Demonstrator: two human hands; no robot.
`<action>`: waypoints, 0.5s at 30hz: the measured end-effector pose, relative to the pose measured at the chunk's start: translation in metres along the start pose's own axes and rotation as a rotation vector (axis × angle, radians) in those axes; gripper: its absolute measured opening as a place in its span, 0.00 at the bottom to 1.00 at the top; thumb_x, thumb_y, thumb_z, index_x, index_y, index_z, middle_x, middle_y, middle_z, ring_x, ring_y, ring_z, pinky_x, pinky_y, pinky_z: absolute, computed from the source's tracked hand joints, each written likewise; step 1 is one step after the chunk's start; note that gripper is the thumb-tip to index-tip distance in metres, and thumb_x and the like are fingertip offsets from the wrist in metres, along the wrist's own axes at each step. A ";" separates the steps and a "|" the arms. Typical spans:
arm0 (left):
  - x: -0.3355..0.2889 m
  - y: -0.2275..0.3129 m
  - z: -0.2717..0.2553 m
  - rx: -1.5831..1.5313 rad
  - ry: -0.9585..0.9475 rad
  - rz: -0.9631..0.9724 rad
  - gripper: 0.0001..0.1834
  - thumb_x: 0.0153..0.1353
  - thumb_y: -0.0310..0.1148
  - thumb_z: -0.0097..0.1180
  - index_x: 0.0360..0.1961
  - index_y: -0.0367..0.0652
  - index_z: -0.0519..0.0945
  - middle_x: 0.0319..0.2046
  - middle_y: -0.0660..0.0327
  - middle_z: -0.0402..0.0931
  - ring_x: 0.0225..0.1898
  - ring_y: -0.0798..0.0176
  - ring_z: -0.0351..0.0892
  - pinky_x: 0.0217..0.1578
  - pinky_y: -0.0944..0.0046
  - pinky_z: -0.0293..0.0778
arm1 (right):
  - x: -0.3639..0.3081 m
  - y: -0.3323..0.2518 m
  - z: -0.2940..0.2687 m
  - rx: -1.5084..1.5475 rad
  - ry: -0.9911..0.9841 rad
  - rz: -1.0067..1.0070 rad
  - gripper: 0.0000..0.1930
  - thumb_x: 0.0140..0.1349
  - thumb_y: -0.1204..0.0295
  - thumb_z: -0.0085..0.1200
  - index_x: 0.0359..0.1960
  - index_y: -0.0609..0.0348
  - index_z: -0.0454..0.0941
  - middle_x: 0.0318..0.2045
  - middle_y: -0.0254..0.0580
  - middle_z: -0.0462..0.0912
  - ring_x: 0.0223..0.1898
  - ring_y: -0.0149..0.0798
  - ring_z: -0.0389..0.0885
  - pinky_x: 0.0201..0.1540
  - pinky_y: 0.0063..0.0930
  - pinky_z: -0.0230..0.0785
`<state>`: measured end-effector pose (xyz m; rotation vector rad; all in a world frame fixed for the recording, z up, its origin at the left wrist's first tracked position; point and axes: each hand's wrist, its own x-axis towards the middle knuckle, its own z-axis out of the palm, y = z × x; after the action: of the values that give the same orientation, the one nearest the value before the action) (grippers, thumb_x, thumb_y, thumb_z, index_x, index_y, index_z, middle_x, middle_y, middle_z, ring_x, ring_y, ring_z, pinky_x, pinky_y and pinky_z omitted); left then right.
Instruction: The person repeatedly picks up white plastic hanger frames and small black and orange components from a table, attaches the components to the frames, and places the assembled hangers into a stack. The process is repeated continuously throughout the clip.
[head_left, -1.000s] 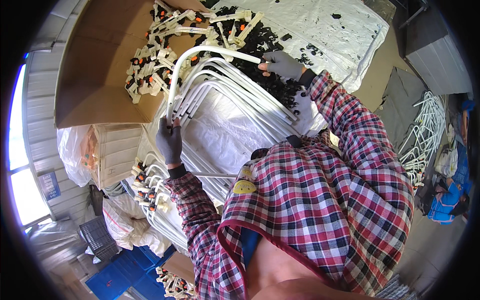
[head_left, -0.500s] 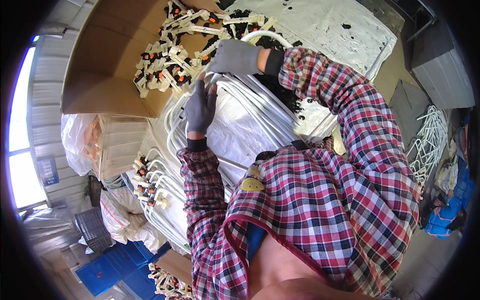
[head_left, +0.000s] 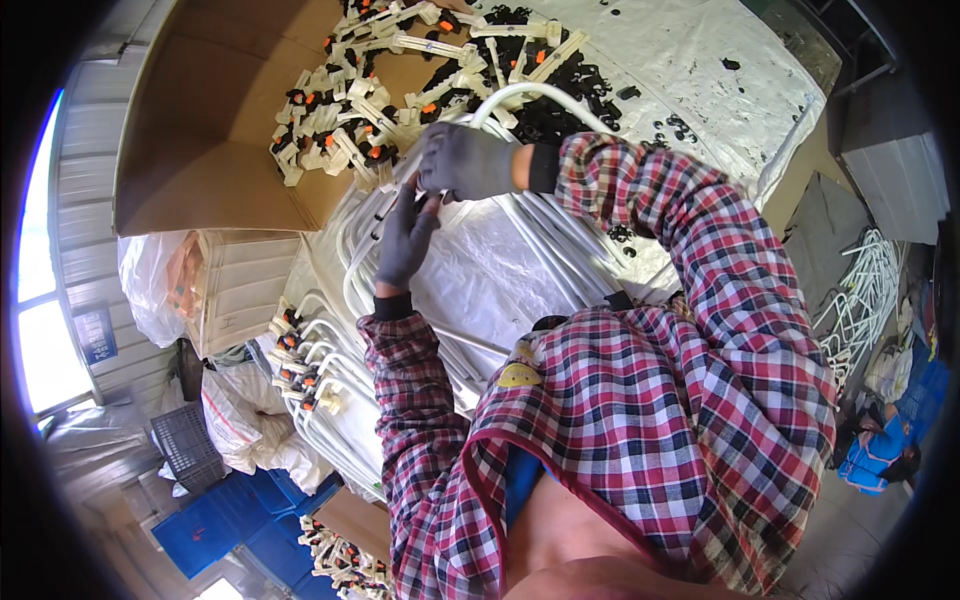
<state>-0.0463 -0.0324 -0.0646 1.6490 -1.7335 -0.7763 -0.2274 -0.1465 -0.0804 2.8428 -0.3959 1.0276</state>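
My right hand (head_left: pixel 465 162), in a grey glove, is closed at the near edge of the heap of plastic parts. A white bent tube (head_left: pixel 540 90) runs into it from above and arches away to the right. Just below it my left hand (head_left: pixel 405 245), also gloved, has its thumb and fingers drawn together, with bare fingertips showing. Those fingertips meet the right hand's fingers, and whatever lies between them is hidden. Beneath both hands, more white bent tubes (head_left: pixel 560 250) lie bundled on a silvery plastic sheet (head_left: pixel 480 265).
Cream, black and orange plastic clips (head_left: pixel 345 115) pile up by a large open cardboard box (head_left: pixel 205 120). Black small pieces (head_left: pixel 575 85) lie beyond. Tubes with clips fitted (head_left: pixel 325 370) rest at the left. A heap of white tubes (head_left: pixel 865 290) stands on the floor at right.
My right hand has come nearer to me and down onto the left hand's fingertips, and the arched tube has shifted with it. The left hand's fingers have drawn together.
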 end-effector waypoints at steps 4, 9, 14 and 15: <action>-0.039 -0.028 -0.034 -0.016 0.238 -0.156 0.15 0.71 0.36 0.52 0.49 0.35 0.79 0.24 0.71 0.69 0.25 0.77 0.67 0.28 0.74 0.65 | -0.024 0.061 0.033 0.495 0.428 0.495 0.19 0.64 0.50 0.53 0.44 0.48 0.85 0.37 0.40 0.83 0.45 0.46 0.81 0.48 0.41 0.73; -0.089 -0.044 -0.064 -0.049 0.351 -0.265 0.18 0.66 0.29 0.57 0.56 0.38 0.75 0.26 0.70 0.70 0.24 0.77 0.66 0.25 0.75 0.64 | -0.059 0.113 0.091 0.370 -0.422 0.969 0.29 0.65 0.40 0.41 0.54 0.44 0.81 0.49 0.52 0.82 0.52 0.55 0.80 0.55 0.47 0.72; -0.135 -0.059 -0.078 -0.041 0.565 -0.270 0.16 0.68 0.31 0.56 0.54 0.36 0.76 0.25 0.70 0.70 0.24 0.77 0.66 0.27 0.75 0.64 | -0.095 0.094 0.120 0.296 -0.041 1.008 0.16 0.57 0.58 0.56 0.41 0.54 0.81 0.42 0.53 0.81 0.43 0.55 0.82 0.46 0.45 0.76; -0.144 -0.063 -0.082 -0.014 0.587 -0.257 0.15 0.68 0.31 0.56 0.53 0.36 0.77 0.26 0.70 0.71 0.24 0.77 0.66 0.26 0.75 0.64 | -0.104 0.093 0.114 0.301 0.019 1.021 0.13 0.56 0.61 0.56 0.38 0.54 0.80 0.41 0.51 0.82 0.42 0.54 0.83 0.45 0.44 0.76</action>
<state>0.0618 0.1083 -0.0658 1.8736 -1.1199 -0.3522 -0.2595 -0.2334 -0.2350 2.8138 -1.9554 1.2858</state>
